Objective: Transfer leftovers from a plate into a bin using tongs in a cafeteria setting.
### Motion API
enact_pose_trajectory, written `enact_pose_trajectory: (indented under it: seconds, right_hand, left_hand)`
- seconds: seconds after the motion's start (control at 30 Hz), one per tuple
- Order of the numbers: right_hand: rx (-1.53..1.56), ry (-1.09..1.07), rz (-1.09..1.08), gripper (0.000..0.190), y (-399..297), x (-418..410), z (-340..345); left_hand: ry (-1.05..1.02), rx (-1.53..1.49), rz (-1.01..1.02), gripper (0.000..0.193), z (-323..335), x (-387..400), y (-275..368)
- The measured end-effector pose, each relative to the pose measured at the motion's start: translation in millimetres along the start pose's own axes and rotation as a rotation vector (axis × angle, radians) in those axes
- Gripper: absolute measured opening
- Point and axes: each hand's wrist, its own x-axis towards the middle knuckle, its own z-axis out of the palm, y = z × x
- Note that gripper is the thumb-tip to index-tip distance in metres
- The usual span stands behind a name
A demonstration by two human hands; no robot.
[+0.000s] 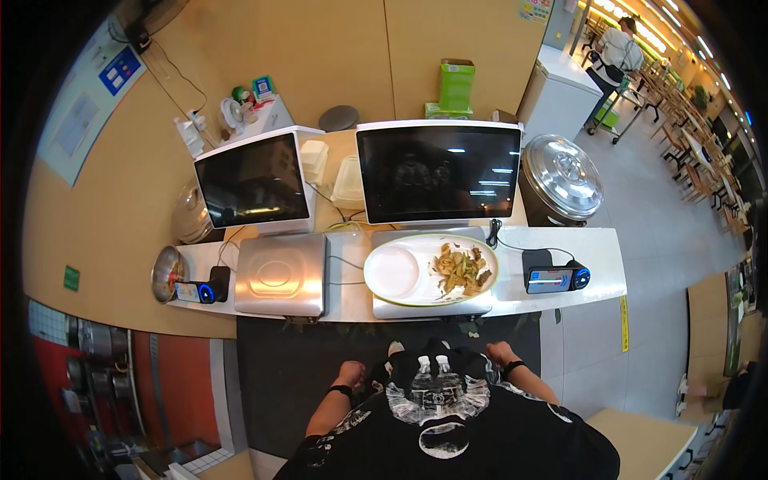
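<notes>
My left hand (352, 374) hangs low in front of my body, its fingers curled; whether anything is inside cannot be told. My right hand (499, 353) is also low, at my other side, with fingers curled and nothing visible in it. Neither touches the white counter (351, 306) ahead. On that counter an oval white plate (398, 271) with a green rim rests on a metal scale (390, 309); cooked food scraps (461, 270) lie on its right half. To its left is a bare metal scale (281, 275).
Two dark screens (441, 174) (254, 180) stand behind the scales. Payment terminals (555, 279) (195, 292) sit at both ends, beside a metal bowl (167, 275) at left. A lidded metal pot (564, 177) stands back right. A person (621, 51) is by a cart farther off.
</notes>
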Motion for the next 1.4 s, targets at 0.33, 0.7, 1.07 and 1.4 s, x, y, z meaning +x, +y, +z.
enact_pose_trajectory:
  seconds: [0.33,0.7,1.07,1.4]
  right_hand:
    - [0.171,0.115,0.117,0.037,-7.8,-4.0,6.2]
    - [0.047,0.083,0.119,0.043,4.4,2.6,6.0]
    - [-0.062,0.083,0.113,0.042,-4.0,-18.3,-2.4]
    - [-0.136,0.100,0.095,0.052,-0.3,-12.5,-3.4]
  left_hand:
    - [0.012,-0.075,-0.027,0.022,-3.4,-6.6,-12.3]
    - [0.011,-0.108,-0.012,0.023,-0.5,-25.4,-22.0]
    - [0.019,-0.010,0.002,0.025,4.5,-22.0,-28.9]
    - [0.002,0.035,0.033,0.018,6.5,-19.8,-19.6]
